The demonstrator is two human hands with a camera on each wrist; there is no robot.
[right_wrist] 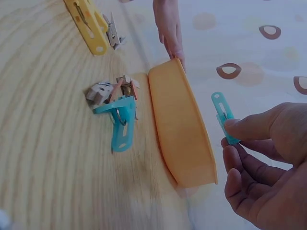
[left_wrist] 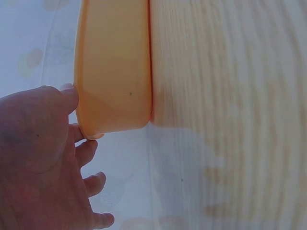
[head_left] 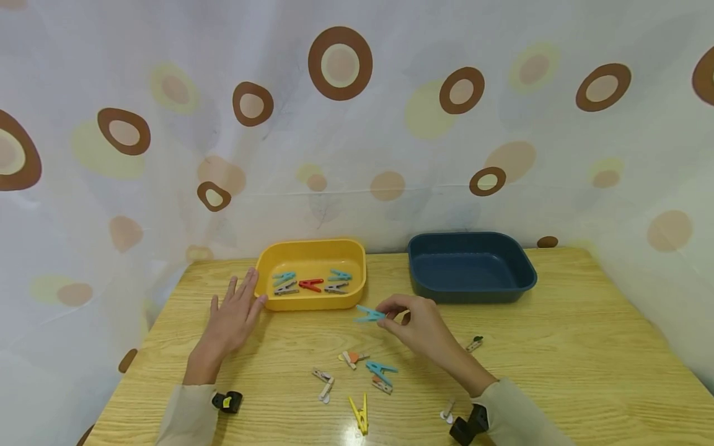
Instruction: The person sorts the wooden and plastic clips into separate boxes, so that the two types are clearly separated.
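Between thumb and fingers, my right hand [head_left: 421, 327] pinches a light-blue clothespin [head_left: 368, 314], held up near the front right corner of the yellow tray [head_left: 309, 303]. The right wrist view shows this clothespin [right_wrist: 222, 112] gripped at one end. My left hand [head_left: 231, 319] rests against the tray's left end with its fingers spread. Close up in the left wrist view, thumb and index finger touch the tray's rim [left_wrist: 79, 62]. Inside the tray lie a red clothespin [head_left: 311, 284] and several blue and grey ones.
A dark blue tray [head_left: 473, 297] stands at the back right. On the table before me lie another blue clothespin [head_left: 382, 370], a yellow clothespin [head_left: 361, 416] and several small wooden clothespins [head_left: 326, 389]. A patterned cloth [head_left: 340, 142] hangs behind the table.
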